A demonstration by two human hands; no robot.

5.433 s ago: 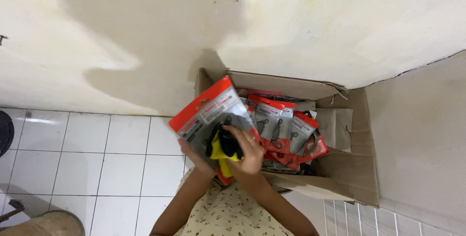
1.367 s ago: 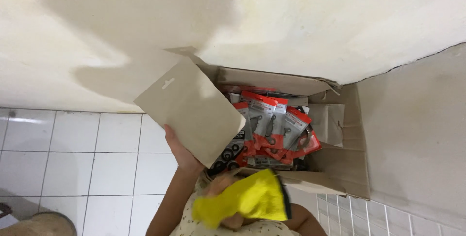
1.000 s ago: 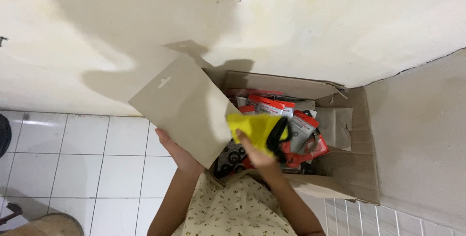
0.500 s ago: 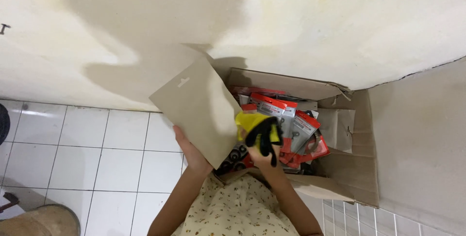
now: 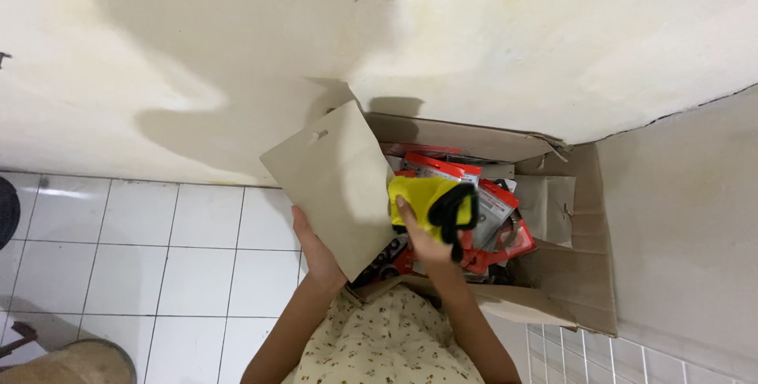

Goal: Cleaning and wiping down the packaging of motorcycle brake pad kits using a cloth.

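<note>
My left hand (image 5: 317, 251) grips the lower edge of a flat brown cardboard packet (image 5: 335, 181), its plain back turned towards me, tilted up over the left side of an open cardboard box (image 5: 580, 273). My right hand (image 5: 422, 236) holds a yellow and black glove (image 5: 433, 199) just right of the packet, above the box. Inside the box lie several red and grey packaged items (image 5: 489, 210), partly hidden by the packet and the glove.
The box stands in a corner against a cream wall (image 5: 237, 44), with a grey wall (image 5: 687, 218) on the right. White floor tiles (image 5: 142, 258) spread to the left. A brown rounded object (image 5: 75, 362) sits at the bottom left.
The packet, first showing its red front, now shows its plain back. My right hand lifted the yellow glove from near my lap up beside the packet over the box.
</note>
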